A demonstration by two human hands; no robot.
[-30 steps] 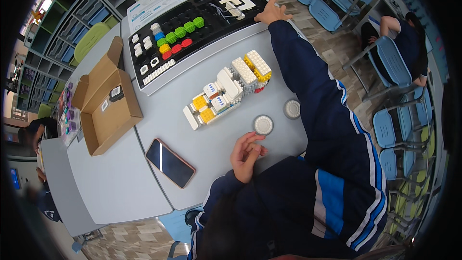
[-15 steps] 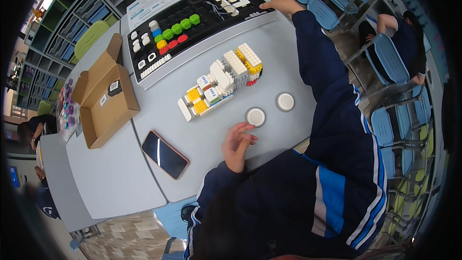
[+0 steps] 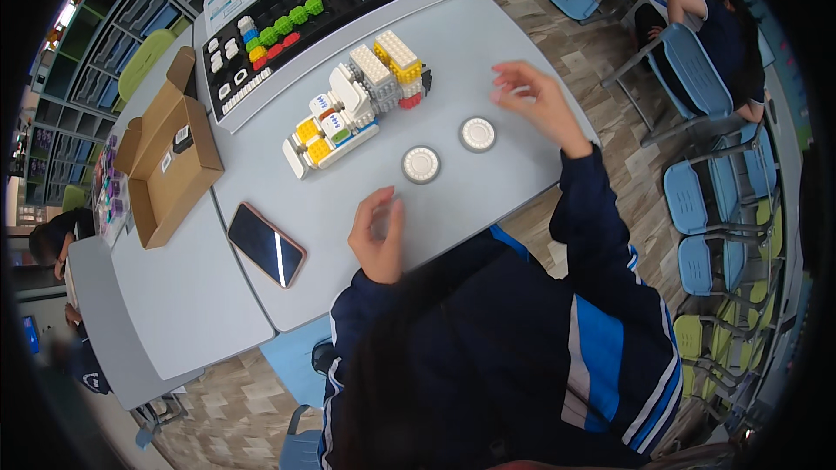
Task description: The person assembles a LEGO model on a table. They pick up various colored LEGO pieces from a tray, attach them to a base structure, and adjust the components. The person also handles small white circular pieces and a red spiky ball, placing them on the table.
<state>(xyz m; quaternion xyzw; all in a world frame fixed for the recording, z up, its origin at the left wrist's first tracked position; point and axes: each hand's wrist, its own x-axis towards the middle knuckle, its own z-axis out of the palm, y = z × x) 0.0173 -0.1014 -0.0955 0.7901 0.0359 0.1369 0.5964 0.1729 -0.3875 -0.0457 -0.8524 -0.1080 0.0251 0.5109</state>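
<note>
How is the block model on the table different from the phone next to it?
The block model is tall and bumpy, built of white, yellow and red bricks; the phone is flat, smooth and dark. The model lies beyond the two round white discs, while the phone lies closer to the table's near edge, on the person's left. Both rest on the grey table, and neither hand touches them.

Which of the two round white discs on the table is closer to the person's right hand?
The right-hand disc, the one farther from the phone. It lies just below the raised right hand, while the other disc sits nearer the left hand.
</note>
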